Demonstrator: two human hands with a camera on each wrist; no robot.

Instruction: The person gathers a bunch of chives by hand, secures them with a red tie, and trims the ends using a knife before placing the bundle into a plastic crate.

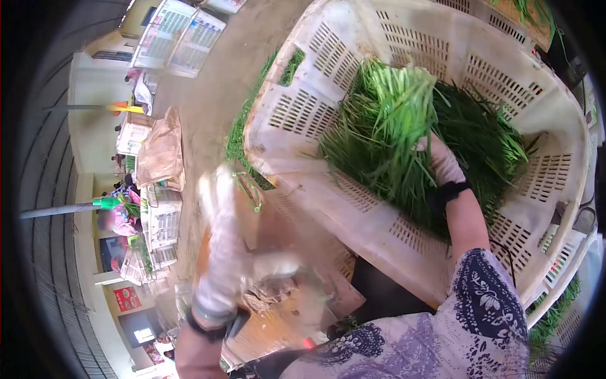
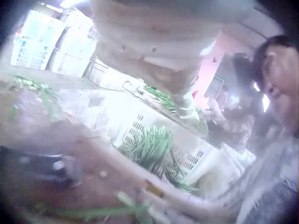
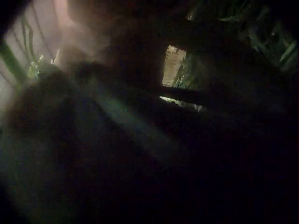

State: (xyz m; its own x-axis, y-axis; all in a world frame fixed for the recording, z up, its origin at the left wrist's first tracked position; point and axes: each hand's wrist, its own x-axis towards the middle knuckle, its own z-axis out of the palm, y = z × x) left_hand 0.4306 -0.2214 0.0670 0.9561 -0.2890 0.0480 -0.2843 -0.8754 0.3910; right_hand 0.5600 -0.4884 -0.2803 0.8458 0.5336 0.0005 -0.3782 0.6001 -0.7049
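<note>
Inside a large white slatted plastic crate point(image 1: 353, 189) lies a heap of long green chives point(image 1: 467, 120). My right hand point(image 1: 439, 161), in a pale glove, is down in the crate and grips a brighter bunch of chives point(image 1: 398, 101) at its side; leaves cover the fingertips. The right wrist view is mostly dark, with a few green blades point(image 3: 275, 42) at its upper corner. My gloved left hand point(image 1: 224, 227), blurred, is over the wooden table with fingers straight and thumb spread. In the left wrist view that hand point(image 2: 154, 46) looms large, holding nothing visible.
Below the left hand is a wooden tabletop point(image 1: 265, 335) with scraps on it. Loose greens point(image 1: 237, 136) lie on the floor beside the crate. Across the floor stand stacked white crates point(image 1: 161, 215), a brown sack point(image 1: 161, 151) and a person in pink point(image 1: 123, 221).
</note>
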